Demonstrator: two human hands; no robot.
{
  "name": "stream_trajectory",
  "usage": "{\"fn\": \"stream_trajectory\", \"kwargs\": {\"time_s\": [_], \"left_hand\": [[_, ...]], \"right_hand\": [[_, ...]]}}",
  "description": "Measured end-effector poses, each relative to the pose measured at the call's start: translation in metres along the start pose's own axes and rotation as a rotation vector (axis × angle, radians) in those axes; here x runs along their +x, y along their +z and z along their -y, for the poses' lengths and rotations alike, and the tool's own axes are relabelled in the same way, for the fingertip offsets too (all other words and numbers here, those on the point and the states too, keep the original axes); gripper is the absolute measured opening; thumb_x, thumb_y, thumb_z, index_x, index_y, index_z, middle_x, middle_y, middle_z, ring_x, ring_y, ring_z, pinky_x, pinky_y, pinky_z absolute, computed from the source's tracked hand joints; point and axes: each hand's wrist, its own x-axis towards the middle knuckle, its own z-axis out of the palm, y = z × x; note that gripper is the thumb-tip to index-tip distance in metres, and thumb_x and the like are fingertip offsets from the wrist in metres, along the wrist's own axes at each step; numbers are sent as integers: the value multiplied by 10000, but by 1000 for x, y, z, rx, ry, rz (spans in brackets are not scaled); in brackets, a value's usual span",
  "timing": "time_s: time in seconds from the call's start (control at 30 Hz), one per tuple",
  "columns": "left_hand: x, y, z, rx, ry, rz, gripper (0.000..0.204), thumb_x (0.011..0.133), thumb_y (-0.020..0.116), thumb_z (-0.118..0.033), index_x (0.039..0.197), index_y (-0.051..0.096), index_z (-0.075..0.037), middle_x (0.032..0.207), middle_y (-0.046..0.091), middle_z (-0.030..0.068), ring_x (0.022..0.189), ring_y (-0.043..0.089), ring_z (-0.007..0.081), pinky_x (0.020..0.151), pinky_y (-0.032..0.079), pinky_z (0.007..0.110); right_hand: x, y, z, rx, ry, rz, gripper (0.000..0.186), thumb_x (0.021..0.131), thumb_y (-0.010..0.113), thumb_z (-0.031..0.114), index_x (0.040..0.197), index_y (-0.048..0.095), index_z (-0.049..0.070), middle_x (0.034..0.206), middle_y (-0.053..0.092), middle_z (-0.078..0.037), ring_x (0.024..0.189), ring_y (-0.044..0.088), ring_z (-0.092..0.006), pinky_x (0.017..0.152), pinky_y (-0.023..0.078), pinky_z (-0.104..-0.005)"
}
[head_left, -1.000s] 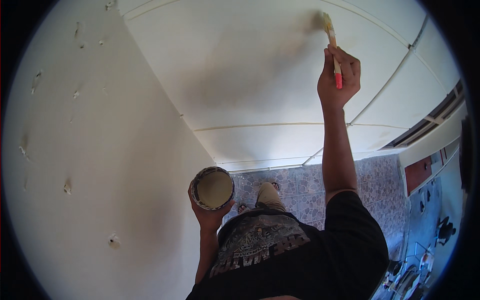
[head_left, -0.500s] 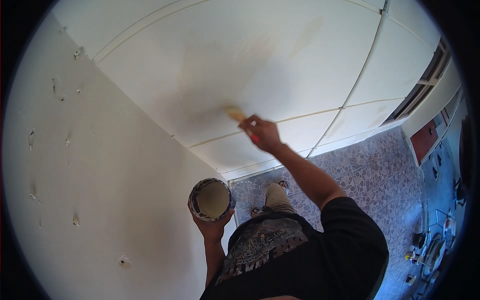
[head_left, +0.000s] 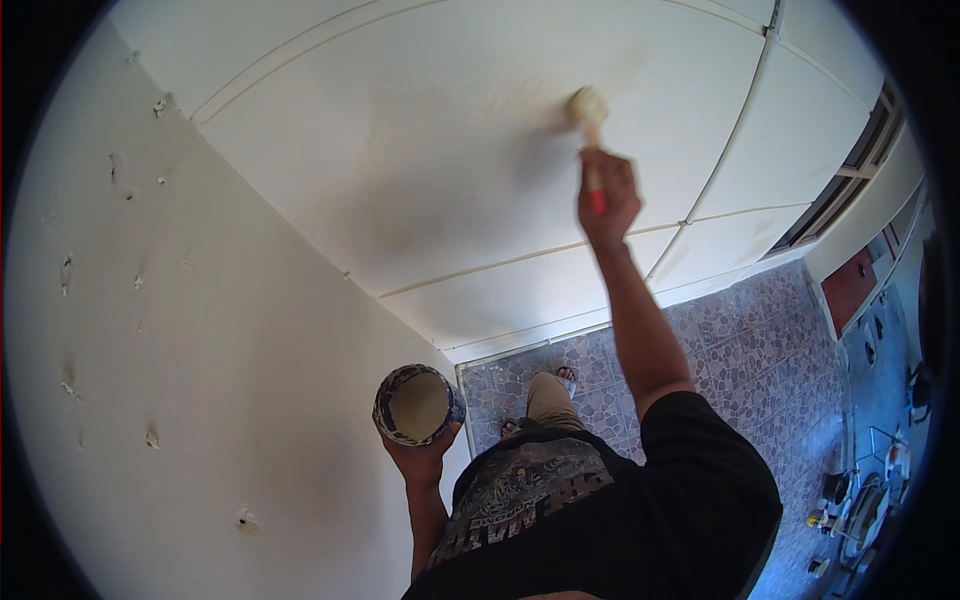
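My right hand (head_left: 610, 198) is closed round the handle of a paintbrush (head_left: 590, 112), whose grip end shows red. The pale, paint-loaded bristles touch the white panelled wall (head_left: 450, 120), or are very close to it. Faint tan streaks mark the panel to the left of the brush and just beyond it. Lower down, my left hand (head_left: 420, 458) grips a round paint can (head_left: 421, 408) from beneath and around its side. The can is open at the top, smeared with paint along the rim, and holds cream-coloured paint.
A side wall (head_left: 230, 340) with several chipped holes stands close on my left. Patterned stone-look tiles cover the floor (head_left: 740, 340) around my sandalled feet. Farther right are a louvred window (head_left: 840, 190), a red-brown panel (head_left: 850, 283) and a clutter of household items (head_left: 865, 510).
My right hand has swept the paintbrush up and to the right across the panel, the arm stretching farther out. The left hand with the paint can has hardly moved.
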Motion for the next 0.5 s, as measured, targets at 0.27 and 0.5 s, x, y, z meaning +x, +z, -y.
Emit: {"fn": "stream_trajectory", "kwargs": {"time_s": [0.27, 0.5], "left_hand": [[7, 14, -6, 2, -13, 36, 1041, 549, 1000, -4, 1438, 458, -39, 1368, 622, 138, 1273, 626, 283, 1103, 538, 436], [6, 19, -6, -50, 20, 56, 1015, 549, 1011, -23, 1416, 484, -33, 1340, 646, 139, 1253, 641, 278, 1094, 542, 436]], "right_hand": [[-135, 31, 65, 293, 96, 618, 173, 896, 776, 99, 1054, 798, 165, 1034, 736, -57, 820, 746, -279, 692, 606, -410], [-66, 15, 21, 346, 129, 535, 115, 924, 778, 62, 1033, 787, 98, 1024, 766, -80, 897, 746, -279, 781, 614, -363]]}}
